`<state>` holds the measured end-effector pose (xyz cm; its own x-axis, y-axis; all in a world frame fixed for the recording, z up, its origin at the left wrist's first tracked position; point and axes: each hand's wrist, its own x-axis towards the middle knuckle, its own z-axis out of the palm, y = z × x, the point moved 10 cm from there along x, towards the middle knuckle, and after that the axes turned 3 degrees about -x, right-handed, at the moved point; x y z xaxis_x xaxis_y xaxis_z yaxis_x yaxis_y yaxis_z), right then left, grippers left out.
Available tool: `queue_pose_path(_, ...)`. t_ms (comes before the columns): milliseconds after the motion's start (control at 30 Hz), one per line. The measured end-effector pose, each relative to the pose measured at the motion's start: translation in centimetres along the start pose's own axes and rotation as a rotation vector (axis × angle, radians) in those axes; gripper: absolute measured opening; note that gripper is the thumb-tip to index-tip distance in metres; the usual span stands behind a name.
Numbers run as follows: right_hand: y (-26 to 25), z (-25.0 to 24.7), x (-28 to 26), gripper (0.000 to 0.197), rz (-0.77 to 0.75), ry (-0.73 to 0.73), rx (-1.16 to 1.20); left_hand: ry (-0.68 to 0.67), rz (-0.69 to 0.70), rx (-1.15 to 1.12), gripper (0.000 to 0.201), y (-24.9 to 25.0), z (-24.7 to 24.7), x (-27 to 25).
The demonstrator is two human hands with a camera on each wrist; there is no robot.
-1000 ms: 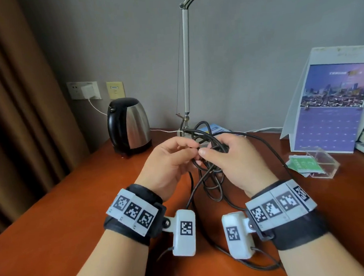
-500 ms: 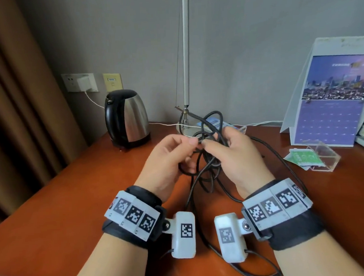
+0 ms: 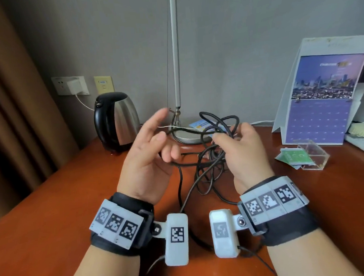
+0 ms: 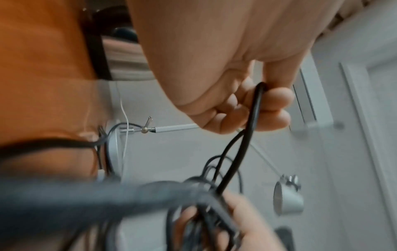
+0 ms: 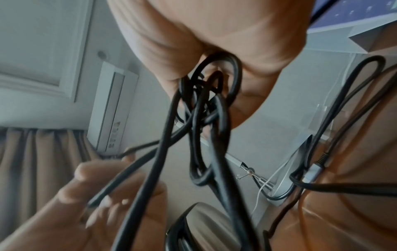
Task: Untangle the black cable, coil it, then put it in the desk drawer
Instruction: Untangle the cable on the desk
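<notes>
The black cable (image 3: pixel 208 170) is a tangled bunch held above the wooden desk (image 3: pixel 54 208), with loops rising behind the hands and strands hanging down to the desktop. My right hand (image 3: pixel 240 149) grips the knotted bunch; the right wrist view shows the cable (image 5: pixel 206 105) packed between its curled fingers. My left hand (image 3: pixel 156 147) is a little to the left, index finger raised. Its lower fingers curl round one strand of the cable (image 4: pixel 253 118) that runs across to the bunch. No drawer is in view.
A steel kettle (image 3: pixel 117 120) stands at the back left and the desk lamp's round base (image 3: pixel 189 137) sits just behind the hands. A standing calendar (image 3: pixel 322 101), a clear plastic box (image 3: pixel 310 156) and green packets (image 3: pixel 294 157) are at the right.
The hands, pinched together on the bunch before, have drawn apart. My left hand has moved left and up, raising its index finger and drawing one strand out of the tangle.
</notes>
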<state>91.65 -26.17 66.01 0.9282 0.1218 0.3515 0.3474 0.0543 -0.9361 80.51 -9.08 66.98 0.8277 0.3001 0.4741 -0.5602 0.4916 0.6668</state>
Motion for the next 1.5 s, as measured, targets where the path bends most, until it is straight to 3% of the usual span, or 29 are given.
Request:
queue_pose_path(100, 0.6, 0.1, 0.1, 0.024, 0.067, -0.003, 0.069, 0.093, -0.024, -0.102, 0.047, 0.5, -1.1, 0.1)
queue_pose_path(200, 0.2, 0.7, -0.2, 0.034, 0.038, -0.05, 0.004, 0.164, -0.107, 0.105, 0.038, -0.8, -1.7, 0.2)
queue_pose_path(300, -0.5, 0.6, -0.2, 0.026, -0.03, -0.056, -0.088, 0.233, -0.2, 0.263, 0.025, -2.4, -2.6, 0.2)
queue_pose_path(400, -0.8, 0.0, 0.1, 0.025, -0.063, -0.021, -0.165, 0.29, -0.17, 0.343, 0.02, -2.1, -3.4, 0.2)
queue_pose_path(633, -1.6, 0.4, -0.2, 0.031, -0.131, -0.085, -0.3, 0.148, -0.114, 0.639, 0.022, -2.0, -2.5, 0.6)
queue_pose_path(733, -1.9, 1.3, -0.7, 0.033, -0.145, -0.153, -0.284, 0.043, -0.161, 0.666, 0.013, -3.0, -1.2, 0.7)
queue_pose_path(833, -1.7, 2.1, -1.0, 0.035, -0.13, -0.186, -0.243, 0.021, -0.152, 0.633, 0.021, -3.3, -0.9, 0.8)
queue_pose_path(967, -1.4, 1.1, -0.4, 0.029, -0.097, -0.122, -0.187, 0.094, -0.108, 0.592, 0.015, -2.3, -1.2, 0.7)
queue_pose_path(1100, -0.7, -1.5, 0.7, 0.027, -0.054, 0.021, -0.168, 0.313, 0.051, 0.481, 0.01, 0.3, -4.4, 0.8)
queue_pose_path(1200, -0.1, -2.6, 1.2, 0.03, -0.009, 0.092, -0.141, 0.435, 0.114, 0.611, 0.015, 1.3, -6.2, 0.5)
queue_pose_path(1367, -0.9, -2.1, 0.7, 0.031, -0.056, 0.046, -0.279, 0.253, -0.085, 0.917, 0.044, -1.4, -4.7, 0.9)
queue_pose_path(1500, -1.6, -1.3, 0.2, 0.031, -0.091, -0.017, -0.349, 0.094, -0.13, 0.843, 0.039, -2.6, -2.5, 1.2)
